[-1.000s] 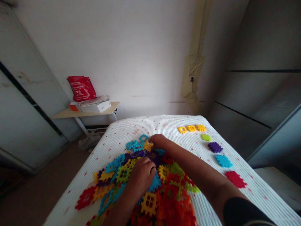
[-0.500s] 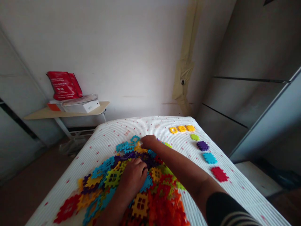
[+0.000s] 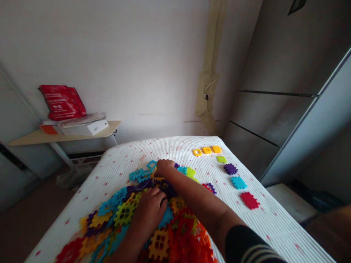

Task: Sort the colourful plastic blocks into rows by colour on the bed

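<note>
Notched tiles heaped; left hand on top, right hand near far edge; cannot tell whether either's fingers pinch.

We read this as a room in a home. A white quilted cloth with small red dots is spread before us, as in household bedding, and bright plastic toy pieces lie heaped on it. By the plain pale wall we see a small side table bearing a red bag and a white box. Tan tape surrounds a wall socket. The tall grey panels at right, dimly lit, may be a wardrobe.
</note>
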The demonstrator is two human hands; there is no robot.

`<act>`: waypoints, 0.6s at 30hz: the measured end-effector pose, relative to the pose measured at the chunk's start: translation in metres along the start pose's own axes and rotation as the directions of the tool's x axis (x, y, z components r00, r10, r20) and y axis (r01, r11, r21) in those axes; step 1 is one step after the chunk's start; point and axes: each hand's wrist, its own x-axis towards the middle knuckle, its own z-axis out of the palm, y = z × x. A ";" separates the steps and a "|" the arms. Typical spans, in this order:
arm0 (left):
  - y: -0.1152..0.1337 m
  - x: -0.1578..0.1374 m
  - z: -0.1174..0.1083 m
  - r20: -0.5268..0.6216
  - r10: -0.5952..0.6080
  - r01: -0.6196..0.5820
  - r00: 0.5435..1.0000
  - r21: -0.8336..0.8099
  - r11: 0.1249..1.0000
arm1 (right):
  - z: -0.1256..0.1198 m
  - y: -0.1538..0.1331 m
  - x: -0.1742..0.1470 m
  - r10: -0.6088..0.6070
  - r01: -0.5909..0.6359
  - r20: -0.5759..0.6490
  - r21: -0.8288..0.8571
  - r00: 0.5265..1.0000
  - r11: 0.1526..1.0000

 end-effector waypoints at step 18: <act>-0.003 -0.001 0.004 -0.024 0.022 -0.022 0.999 -0.004 1.000 | -0.057 0.141 -0.063 -0.117 0.075 -0.169 -0.235 0.979 0.969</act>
